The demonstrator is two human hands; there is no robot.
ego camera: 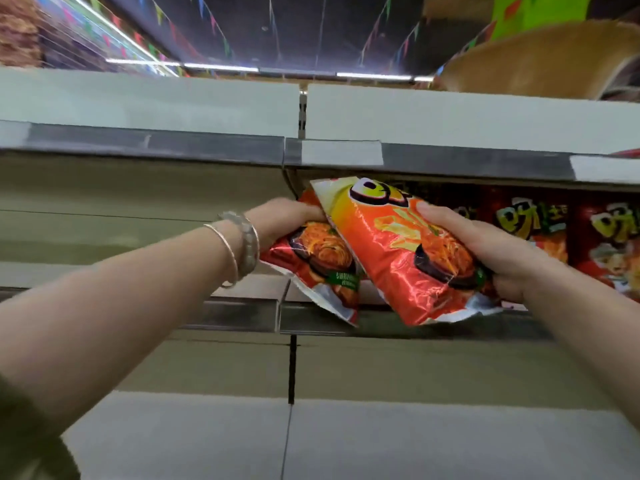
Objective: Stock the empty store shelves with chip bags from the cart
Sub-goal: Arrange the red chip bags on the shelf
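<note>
Both arms are stretched out toward the shelving, each hand with a bag of chips. The right hand (485, 244) has its fingers wrapped round the right edge of the front bag (391, 251), an orange-red packet with a yellow top and a bowl of noodles printed on it, tilted so its top leans left. The left hand (287, 216) grips the back bag (318, 268) near its upper left side. That packet has the same print, and the front one overlaps it and hides much of it. From where I stand the left fingers are mostly hidden behind the foil, so I can only say they seem closed on it. Silver bracelets (242, 247) sit on the left wrist.

Both packets are held in the air in front of the middle shelf (242, 313), their lower corners hanging past its grey front rail, just at the upright joint between two bays. To the right, on that same shelf, a row of stocked bags (533, 226) stands upright, red with yellow lettering, close beside the right hand. Above runs the upper shelf (173, 143) with a grey price strip and white panels behind it. Overhead are strings of coloured pennants (207, 19) and a light strip (221, 66) on a dark ceiling.
</note>
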